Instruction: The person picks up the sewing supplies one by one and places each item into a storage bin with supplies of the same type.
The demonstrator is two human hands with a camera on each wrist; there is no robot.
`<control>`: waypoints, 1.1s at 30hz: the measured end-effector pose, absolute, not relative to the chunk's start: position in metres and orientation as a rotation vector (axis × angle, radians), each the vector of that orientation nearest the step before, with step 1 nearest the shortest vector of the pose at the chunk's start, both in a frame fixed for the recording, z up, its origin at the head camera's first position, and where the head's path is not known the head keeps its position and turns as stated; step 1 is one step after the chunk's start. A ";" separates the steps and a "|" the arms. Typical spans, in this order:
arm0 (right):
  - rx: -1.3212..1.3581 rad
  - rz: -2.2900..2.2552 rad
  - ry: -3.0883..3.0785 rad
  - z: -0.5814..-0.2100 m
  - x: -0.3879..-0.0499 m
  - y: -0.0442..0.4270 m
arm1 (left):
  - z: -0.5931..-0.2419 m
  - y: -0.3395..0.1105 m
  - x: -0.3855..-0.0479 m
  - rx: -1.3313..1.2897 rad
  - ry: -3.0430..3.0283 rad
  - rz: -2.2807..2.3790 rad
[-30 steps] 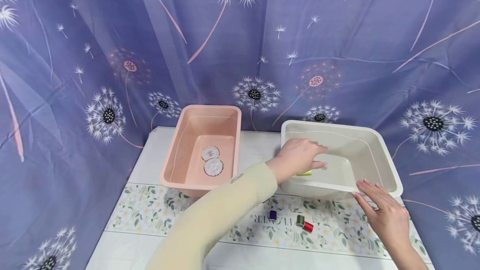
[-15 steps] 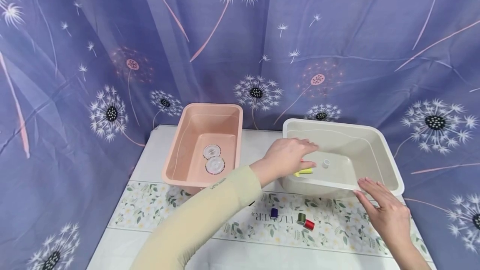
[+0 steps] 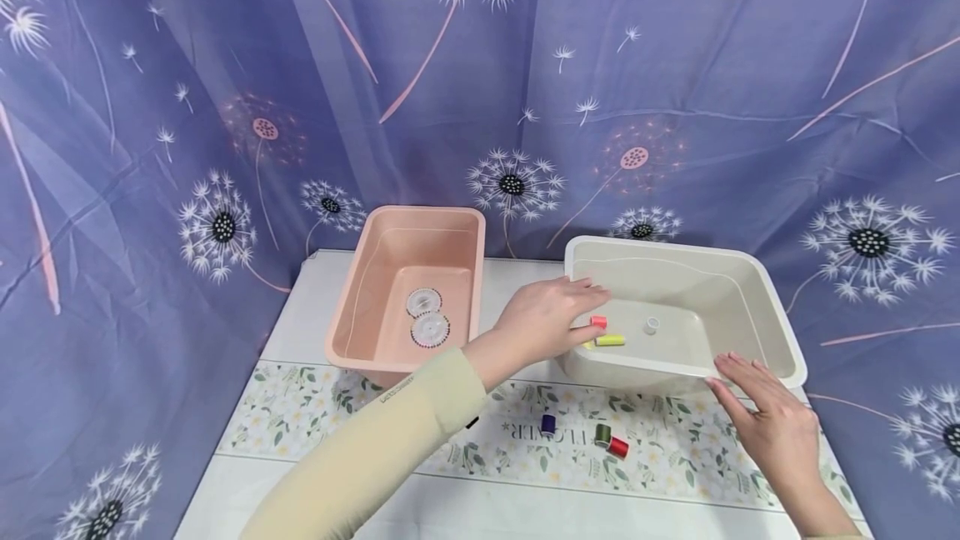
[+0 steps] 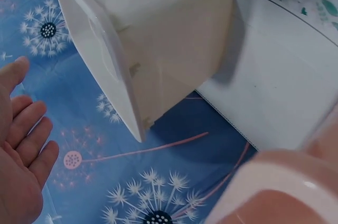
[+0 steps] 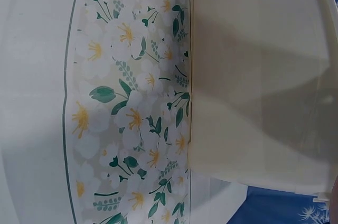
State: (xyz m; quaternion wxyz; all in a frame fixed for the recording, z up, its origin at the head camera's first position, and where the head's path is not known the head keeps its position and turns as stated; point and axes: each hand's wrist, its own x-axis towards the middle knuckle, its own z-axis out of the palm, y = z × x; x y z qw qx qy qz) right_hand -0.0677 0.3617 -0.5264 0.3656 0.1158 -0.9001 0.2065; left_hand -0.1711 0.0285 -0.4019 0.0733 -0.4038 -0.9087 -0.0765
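Note:
My left hand (image 3: 551,315) is over the left end of the white bin (image 3: 757,273), fingers extended and holding nothing; in the left wrist view the hand (image 4: 24,155) shows an open palm. Beneath and beside its fingers, inside the bin, lie a yellow spool (image 3: 610,341) and a pinkish-red spool (image 3: 598,322), with a small white spool (image 3: 651,325) farther right. My right hand (image 3: 776,432) rests its extended fingers on the bin's front rim near the right corner.
Left of the white bin stands a pink bin (image 3: 345,332) with two clear pin wheels (image 3: 430,329) inside. On the table in front lie a blue spool (image 3: 548,425), a green spool (image 3: 603,435), a red spool (image 3: 618,447) and a small black item (image 3: 472,422) beside the left sleeve.
My left hand has drawn back leftward from the white bin's interior, uncovering the yellow and pinkish-red spools. The right hand has stayed at the rim.

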 end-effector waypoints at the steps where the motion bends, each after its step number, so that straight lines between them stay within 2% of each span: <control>1: 0.293 0.529 -2.321 -0.526 -0.067 0.361 | -0.403 0.026 -0.170 -1.212 -2.712 -0.239; 18: 0.293 0.509 -2.313 -0.526 -0.069 0.363 | -0.423 -0.015 -0.149 -1.181 -2.621 -0.429; 33: 0.295 0.514 -2.315 -0.526 -0.069 0.363 | -0.448 -0.027 -0.127 -1.184 -2.553 -0.447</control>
